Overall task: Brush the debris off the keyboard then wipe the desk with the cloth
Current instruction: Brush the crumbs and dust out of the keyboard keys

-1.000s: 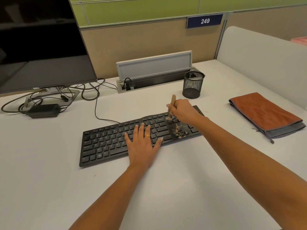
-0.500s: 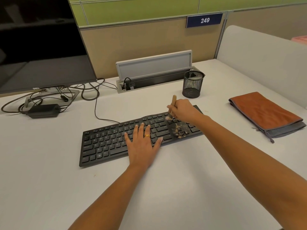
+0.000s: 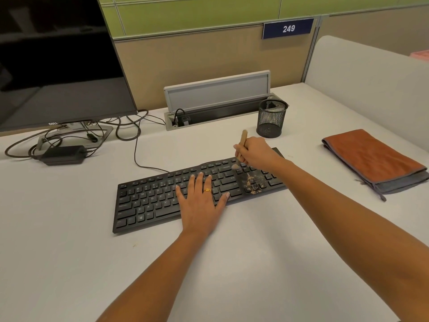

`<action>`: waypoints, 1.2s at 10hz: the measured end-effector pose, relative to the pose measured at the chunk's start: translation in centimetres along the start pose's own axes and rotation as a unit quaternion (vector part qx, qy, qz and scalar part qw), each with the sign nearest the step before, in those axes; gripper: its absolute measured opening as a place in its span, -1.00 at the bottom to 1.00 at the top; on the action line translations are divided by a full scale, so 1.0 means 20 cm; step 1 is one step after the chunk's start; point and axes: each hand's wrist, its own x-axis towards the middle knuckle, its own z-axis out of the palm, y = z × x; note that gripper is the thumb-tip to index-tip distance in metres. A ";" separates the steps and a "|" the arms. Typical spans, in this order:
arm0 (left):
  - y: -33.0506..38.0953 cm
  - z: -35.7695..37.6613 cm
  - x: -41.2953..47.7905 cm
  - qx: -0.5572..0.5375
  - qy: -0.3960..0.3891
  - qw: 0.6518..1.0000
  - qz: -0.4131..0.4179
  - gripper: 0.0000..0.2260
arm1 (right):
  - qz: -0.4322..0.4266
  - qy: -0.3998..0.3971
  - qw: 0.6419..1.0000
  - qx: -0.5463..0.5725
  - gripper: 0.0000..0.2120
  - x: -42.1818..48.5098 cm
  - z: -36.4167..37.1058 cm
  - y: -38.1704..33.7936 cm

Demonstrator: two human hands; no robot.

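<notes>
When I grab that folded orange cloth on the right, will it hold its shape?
Likely floppy: the orange cloth lies in soft folded layers, so it should sag and unfold if lifted by one edge. Probably light; its thin layers lie flat.

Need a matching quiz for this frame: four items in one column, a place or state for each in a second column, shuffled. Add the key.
Things
1. brush
2. cloth
3. left hand
4. mesh pen cup

Places or states
a. lies flat on the keyboard
b. folded on the desk, far right
c. gripped by the right hand
d. stands upright beyond the keyboard's right end

Pairs: 1-c, 2-b, 3-a, 4-d
</notes>
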 end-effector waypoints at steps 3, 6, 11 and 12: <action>0.00 0.00 0.00 0.003 -0.001 1.000 -0.001 -0.37 | -0.051 -0.012 0.998 -0.032 -0.64 -0.02 -0.02 -0.03; 0.00 0.01 0.00 -0.002 0.002 1.000 0.001 -0.36 | -0.027 0.066 0.996 -0.050 -0.63 -0.03 -0.03 -0.01; 0.00 0.01 0.00 -0.003 0.005 1.000 0.002 -0.36 | 0.012 0.017 0.997 -0.079 -0.61 -0.04 -0.02 -0.01; -0.01 0.01 0.00 -0.003 0.003 1.000 0.001 -0.36 | -0.001 0.039 0.997 -0.065 -0.61 -0.04 -0.03 -0.01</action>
